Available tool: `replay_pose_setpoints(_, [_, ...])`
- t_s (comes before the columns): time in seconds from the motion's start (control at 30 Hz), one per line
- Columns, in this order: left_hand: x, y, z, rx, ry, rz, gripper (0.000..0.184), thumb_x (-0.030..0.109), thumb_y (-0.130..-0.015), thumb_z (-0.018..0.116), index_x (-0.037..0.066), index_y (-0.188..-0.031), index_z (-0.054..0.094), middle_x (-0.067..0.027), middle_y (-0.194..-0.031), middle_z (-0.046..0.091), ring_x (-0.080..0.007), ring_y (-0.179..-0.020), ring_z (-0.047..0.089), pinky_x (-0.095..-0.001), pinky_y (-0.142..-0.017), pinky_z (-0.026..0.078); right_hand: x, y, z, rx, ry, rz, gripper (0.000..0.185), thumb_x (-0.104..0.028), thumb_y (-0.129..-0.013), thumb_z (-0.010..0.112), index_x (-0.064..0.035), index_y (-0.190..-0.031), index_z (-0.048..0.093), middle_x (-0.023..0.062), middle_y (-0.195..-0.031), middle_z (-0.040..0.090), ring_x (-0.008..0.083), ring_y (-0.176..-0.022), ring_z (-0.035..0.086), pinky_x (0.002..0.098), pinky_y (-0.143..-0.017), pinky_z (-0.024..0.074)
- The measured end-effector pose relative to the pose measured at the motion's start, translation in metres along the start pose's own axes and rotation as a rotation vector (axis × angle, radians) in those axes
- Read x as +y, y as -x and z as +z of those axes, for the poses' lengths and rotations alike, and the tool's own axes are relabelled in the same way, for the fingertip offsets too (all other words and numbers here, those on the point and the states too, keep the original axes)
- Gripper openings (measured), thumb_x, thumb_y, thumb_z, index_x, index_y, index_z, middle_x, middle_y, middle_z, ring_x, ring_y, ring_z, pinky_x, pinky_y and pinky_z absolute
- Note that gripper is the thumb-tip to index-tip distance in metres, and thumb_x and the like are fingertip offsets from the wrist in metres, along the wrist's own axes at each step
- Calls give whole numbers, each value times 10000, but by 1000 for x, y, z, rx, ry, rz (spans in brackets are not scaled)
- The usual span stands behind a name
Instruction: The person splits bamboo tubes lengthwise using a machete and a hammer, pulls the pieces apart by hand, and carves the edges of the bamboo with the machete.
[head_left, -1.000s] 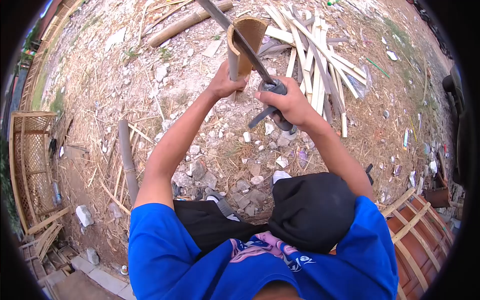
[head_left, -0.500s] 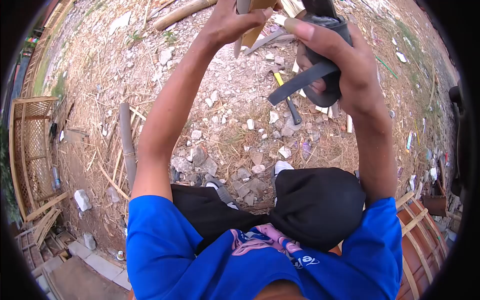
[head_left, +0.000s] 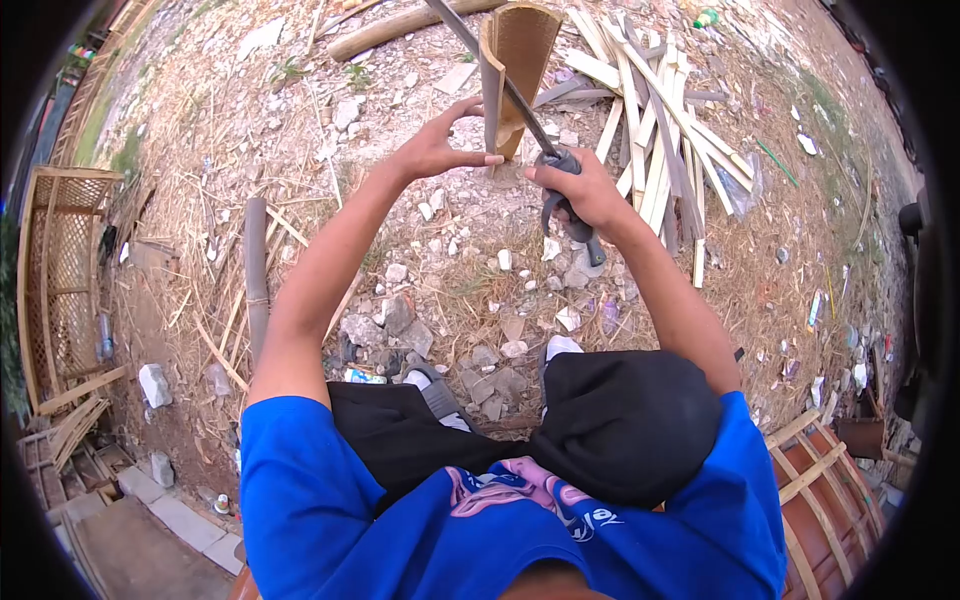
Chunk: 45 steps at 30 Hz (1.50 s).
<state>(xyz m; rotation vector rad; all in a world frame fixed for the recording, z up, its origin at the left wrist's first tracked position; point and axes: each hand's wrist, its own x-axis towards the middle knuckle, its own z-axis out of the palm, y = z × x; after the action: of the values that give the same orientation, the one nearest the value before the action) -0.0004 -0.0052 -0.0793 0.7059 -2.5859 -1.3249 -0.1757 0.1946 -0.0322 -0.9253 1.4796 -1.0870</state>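
Note:
A split, trough-shaped piece of bamboo (head_left: pixel 530 65) stands upright at the top centre. My left hand (head_left: pixel 440 145) is beside its left edge, fingers spread, with the thumb tip close to its lower end. My right hand (head_left: pixel 585 190) is wrapped round the dark handle of a long blade (head_left: pixel 522 108). The blade slants up and to the left across the bamboo's open side, between its two edges. A dark strap hangs from the handle. Below my right hand, a dark tool end (head_left: pixel 596 250) shows on the stones.
Pale and grey split strips (head_left: pixel 655 130) are piled at the upper right. A bamboo pole (head_left: pixel 400 30) lies behind, another (head_left: pixel 256 270) at left. Stones (head_left: pixel 400 320) lie before my feet. Lattice frames (head_left: pixel 70 280) stand far left, a ribbed reddish-brown panel (head_left: pixel 825 500) at lower right.
The view has shifted; both hands and the blade were raised nearer the camera and are now lower down. My left hand has let go of the bamboo and its fingers have spread.

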Motion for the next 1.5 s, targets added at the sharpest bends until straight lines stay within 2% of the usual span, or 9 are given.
replay_pose_setpoints(0.07, [0, -12, 8, -7, 13, -32, 1109, 502, -625, 893, 75, -1493, 350, -211, -1470, 444, -328, -1397, 387, -440, -1170, 300, 1, 1, -5, -33, -8, -19, 307, -309, -822, 751, -26, -862, 638, -9, -571, 534, 80, -425, 484, 260, -412, 371])
replay_pose_setpoints(0.47, [-29, -55, 51, 33, 396, 158, 610, 246, -723, 787, 43, -1254, 565, -111, -1139, 645, -205, -1061, 609, -351, -965, 471, 13, -10, -13, 77, 109, -129, 307, -308, -791, 733, -17, -821, 639, -5, -613, 569, 104, -518, 541, 293, -493, 427])
replay_pose_setpoints(0.7, [-30, -54, 39, -93, 275, 222, 607, 324, -825, 736, 107, -1358, 545, -85, -1333, 583, -229, -1251, 540, -410, -1083, 411, 26, -20, 12, 318, 258, -353, 267, -244, -815, 721, 2, -862, 628, -15, -633, 581, 60, -601, 524, 244, -550, 416])
replay_pose_setpoints(0.8, [-17, -45, 32, -69, 189, 67, 632, 237, -763, 721, 41, -1332, 529, -151, -1262, 623, -235, -1215, 563, -387, -1042, 438, 31, -24, 18, 327, 186, -341, 333, -317, -750, 727, -10, -873, 686, 67, -671, 656, 141, -610, 610, 321, -594, 485])
replay_pose_setpoints(0.9, [-9, -33, 24, -32, 78, 11, 672, 272, -772, 737, 44, -1357, 495, -164, -1279, 619, -273, -1218, 575, -400, -1052, 440, 15, -17, 5, 196, 104, -126, 325, -315, -767, 731, -16, -887, 691, 30, -657, 624, 122, -582, 556, 303, -572, 450])
replay_pose_setpoints(1.03, [10, -4, 22, 50, -321, 199, 638, 310, -800, 745, 60, -1336, 505, -190, -1239, 631, -332, -1152, 611, -414, -1000, 479, 4, 9, 19, 114, 41, -52, 345, -341, -797, 731, -18, -905, 683, 2, -654, 587, 93, -595, 511, 287, -579, 418])
replay_pose_setpoints(1.17, [-24, -10, 57, 241, -127, 325, 330, 231, -866, 692, 103, -1166, 640, -174, -1042, 696, -333, -981, 669, -426, -852, 524, 19, 15, 29, 101, 146, -91, 335, -325, -793, 750, -17, -906, 682, 0, -636, 572, 87, -558, 505, 277, -547, 407])
replay_pose_setpoints(1.47, [-29, -31, 40, 22, -83, 331, 310, 166, -872, 682, 64, -1159, 620, -173, -1012, 712, -333, -948, 695, -422, -833, 537, 7, 18, 19, 88, -74, 12, 302, -263, -844, 744, -55, -766, 539, -3, -565, 527, 78, -419, 482, 243, -404, 367])
replay_pose_setpoints(1.5, [-21, -25, 46, 146, -134, 369, 327, 173, -868, 688, 62, -1166, 612, -175, -1029, 712, -336, -967, 692, -417, -853, 536, 8, 18, 18, 53, -58, 21, 256, -255, -843, 721, -31, -954, 667, -7, -626, 552, 77, -472, 513, 249, -438, 398])
